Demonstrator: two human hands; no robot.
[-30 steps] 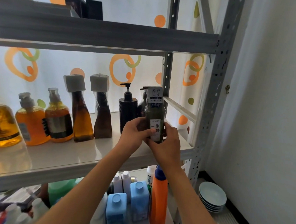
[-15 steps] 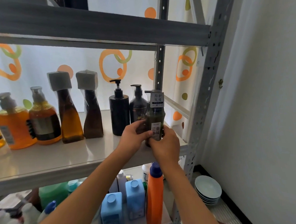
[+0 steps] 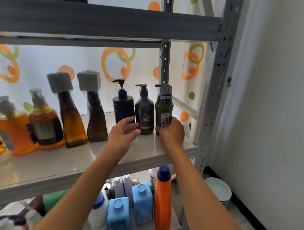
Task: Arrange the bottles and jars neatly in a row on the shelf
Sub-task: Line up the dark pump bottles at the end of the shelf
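Note:
A row of bottles stands on the white middle shelf [image 3: 62, 165]: orange pump bottles [image 3: 13, 129] at the left, two tall brown bottles with grey caps [image 3: 72, 119], a black pump bottle [image 3: 123, 102], a dark pump bottle [image 3: 144, 113] and a dark green labelled bottle [image 3: 164, 110] at the right end. My right hand [image 3: 171, 133] grips the base of the green bottle, which stands upright on the shelf. My left hand [image 3: 124, 131] hovers with loosely curled fingers in front of the black pump bottle and the dark one, holding nothing.
The grey upright post [image 3: 215, 97] and a white wall close the right side. An upper shelf beam [image 3: 99, 24] runs overhead. The lower shelf holds blue bottles [image 3: 118, 216], an orange bottle [image 3: 163, 202] and white bottles. Stacked bowls [image 3: 219, 190] sit on the floor.
The green bottle has been pushed back into line at the row's right end. My left hand has let go of it and moved left; my right hand still holds its base.

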